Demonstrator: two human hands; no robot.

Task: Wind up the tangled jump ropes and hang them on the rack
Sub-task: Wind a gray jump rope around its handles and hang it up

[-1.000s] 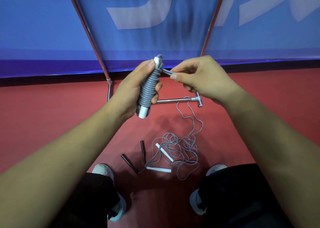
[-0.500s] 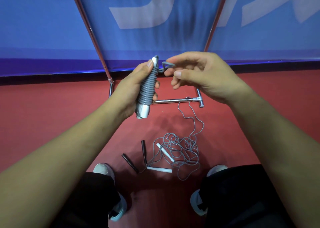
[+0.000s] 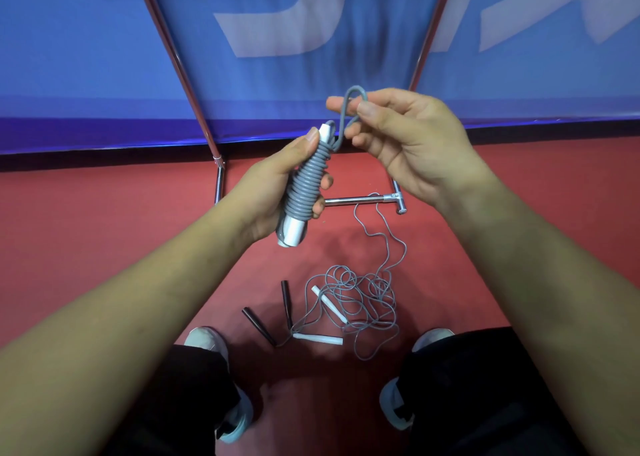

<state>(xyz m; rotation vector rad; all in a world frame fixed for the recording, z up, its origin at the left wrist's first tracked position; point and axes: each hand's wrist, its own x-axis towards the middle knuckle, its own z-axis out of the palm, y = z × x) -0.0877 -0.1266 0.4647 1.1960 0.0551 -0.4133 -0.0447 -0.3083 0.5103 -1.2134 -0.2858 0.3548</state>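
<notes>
The tangled jump ropes (image 3: 363, 300) lay on the red floor (image 3: 104, 230) on the near side of the rack (image 3: 356, 199), between two shoes (image 3: 207, 339). They formed a loose heap of thin grey cord with two white handles (image 3: 318, 338) in it and two black handles (image 3: 285, 303) at its left edge. One strand ran from the heap to the rack's base bar.

Above the floor, in front of the rack, the left grip (image 3: 277, 185) was curled round a wound jump rope (image 3: 308, 185), grey cord coiled tightly over white handles and held tilted. The right grip (image 3: 408, 144) pinched a free loop (image 3: 346, 109) of that cord between thumb and forefinger, just above the bundle's upper end.

Behind the rack stood a blue banner (image 3: 69, 57).
</notes>
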